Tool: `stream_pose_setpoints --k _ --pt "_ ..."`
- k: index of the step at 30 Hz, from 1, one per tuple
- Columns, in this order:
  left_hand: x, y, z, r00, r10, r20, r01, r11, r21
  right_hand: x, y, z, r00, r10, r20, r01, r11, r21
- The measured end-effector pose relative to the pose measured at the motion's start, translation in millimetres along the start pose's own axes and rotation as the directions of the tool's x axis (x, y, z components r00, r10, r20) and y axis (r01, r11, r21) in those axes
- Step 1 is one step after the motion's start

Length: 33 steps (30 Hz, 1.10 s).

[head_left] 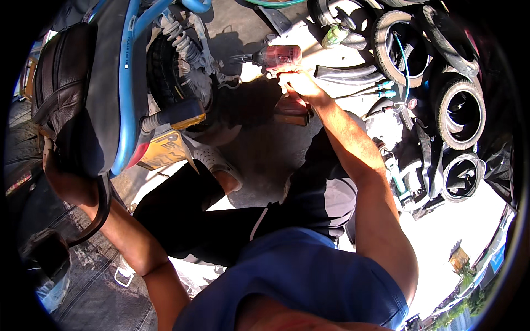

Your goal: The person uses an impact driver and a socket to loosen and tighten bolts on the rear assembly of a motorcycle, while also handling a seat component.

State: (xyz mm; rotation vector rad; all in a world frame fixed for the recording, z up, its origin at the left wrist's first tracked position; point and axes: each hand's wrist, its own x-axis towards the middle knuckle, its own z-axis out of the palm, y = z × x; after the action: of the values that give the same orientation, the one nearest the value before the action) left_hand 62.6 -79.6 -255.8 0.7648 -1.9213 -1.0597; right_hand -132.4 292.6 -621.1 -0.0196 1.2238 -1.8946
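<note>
My right hand [301, 85] is closed around the grip of a red and black cordless drill [281, 56]. Its battery base hangs below my fist, and its long bit points left at the motorbike's rear wheel [161, 77]. Beside the wheel are a coil-spring shock absorber [179, 37] and a metal swingarm end; whether the bit touches any part is unclear. At the far left, my left hand [49, 151] is in shadow against the lower edge of a brown leather seat [62, 77]. Its fingers are mostly hidden.
A blue frame tube [126, 94], yellow licence plate [165, 150] and orange lamp [187, 115] stick out close by. Several loose tyres [462, 113] lie on the right, near teal-handled screwdrivers [386, 94] and black rubber strips [345, 74]. My foot [223, 165] is below the wheel.
</note>
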Motion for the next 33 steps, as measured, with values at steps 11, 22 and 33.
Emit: stream_pose_setpoints --k 11,22,33 --pt "-7.0 5.5 2.8 0.992 -0.119 -0.044 0.110 0.981 -0.161 41.5 13.7 -10.1 0.962 -0.008 0.273 0.009 1.000 0.000" --pt "2.5 -4.0 -15.7 0.994 0.053 0.093 -0.057 0.998 0.038 58.5 6.3 21.4 0.982 0.143 -0.125 -0.186 0.868 -0.461" --pt "-10.9 8.6 5.3 0.990 -0.076 -0.122 0.065 0.993 -0.096 68.8 11.9 40.2 0.900 -0.228 -0.371 -0.195 0.549 -0.813"
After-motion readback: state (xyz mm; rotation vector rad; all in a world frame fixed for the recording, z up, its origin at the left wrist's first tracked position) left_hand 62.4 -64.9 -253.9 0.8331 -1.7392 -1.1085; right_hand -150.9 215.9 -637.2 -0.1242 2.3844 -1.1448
